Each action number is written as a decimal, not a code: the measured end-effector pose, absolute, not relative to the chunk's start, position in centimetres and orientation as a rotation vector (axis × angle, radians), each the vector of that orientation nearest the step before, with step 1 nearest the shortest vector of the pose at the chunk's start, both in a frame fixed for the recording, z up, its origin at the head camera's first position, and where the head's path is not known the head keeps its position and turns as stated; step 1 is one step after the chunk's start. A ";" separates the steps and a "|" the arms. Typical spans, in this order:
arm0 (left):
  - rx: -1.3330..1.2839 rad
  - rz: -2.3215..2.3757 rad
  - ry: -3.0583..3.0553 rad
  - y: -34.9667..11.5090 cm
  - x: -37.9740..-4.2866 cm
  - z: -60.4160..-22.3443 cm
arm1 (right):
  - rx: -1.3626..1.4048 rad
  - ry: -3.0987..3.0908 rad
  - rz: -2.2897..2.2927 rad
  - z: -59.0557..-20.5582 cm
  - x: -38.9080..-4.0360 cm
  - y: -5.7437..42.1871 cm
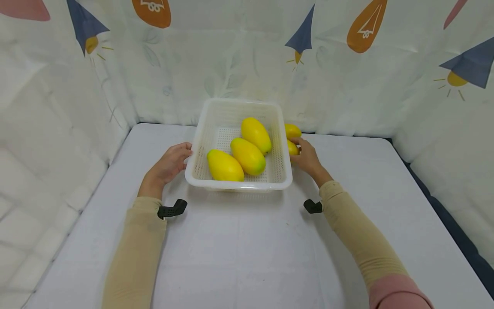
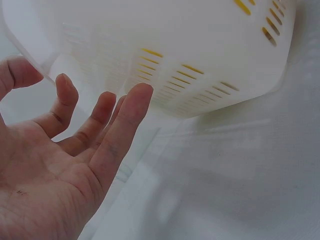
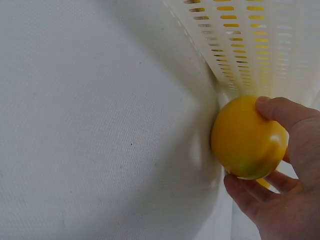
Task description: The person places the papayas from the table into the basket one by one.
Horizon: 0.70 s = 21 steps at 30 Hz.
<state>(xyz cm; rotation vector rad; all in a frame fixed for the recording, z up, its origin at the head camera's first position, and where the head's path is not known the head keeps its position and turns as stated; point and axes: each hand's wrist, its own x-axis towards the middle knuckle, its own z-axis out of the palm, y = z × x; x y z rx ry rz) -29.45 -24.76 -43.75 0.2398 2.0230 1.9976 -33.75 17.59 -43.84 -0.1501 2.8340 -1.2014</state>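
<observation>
A white plastic basket [image 1: 239,186] with slotted walls stands mid-table, holding three yellow mangoes: a left one [image 1: 225,166], a middle one [image 1: 248,156] and a back one [image 1: 256,135]. My left hand [image 1: 173,162] is at the basket's left side, fingers loosely bent, fingertips close to the rim and outer wall [image 2: 185,75]. On the other side, my right hand [image 1: 306,158] grips a mango [image 3: 248,137] between thumb and fingers, low beside the basket's right wall. Behind that one lies another mango [image 1: 292,131], partly covered by the basket's rim.
A white cloth covers the table [image 1: 239,249]. Pale curtains [image 1: 247,56] printed with rockets and orange shapes hang close behind the table and along both sides. Each wrist carries a black camera mount, such as the left one [image 1: 172,209].
</observation>
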 end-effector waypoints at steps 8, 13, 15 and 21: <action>0.237 1.983 2.037 -24.7 -29.4 -43.6 | -0.155 2.842 -1.213 -43.7 -33.5 17.9; 0.250 1.970 2.055 -24.7 -29.4 -43.5 | -0.157 2.846 -1.222 -43.7 -33.5 18.1; 0.251 1.963 2.063 -24.7 -29.3 -43.6 | -0.160 2.847 -1.225 -43.7 -33.4 18.2; 0.272 1.989 2.037 -24.8 -29.3 -43.6 | -0.182 2.863 -1.225 -43.4 -33.1 18.3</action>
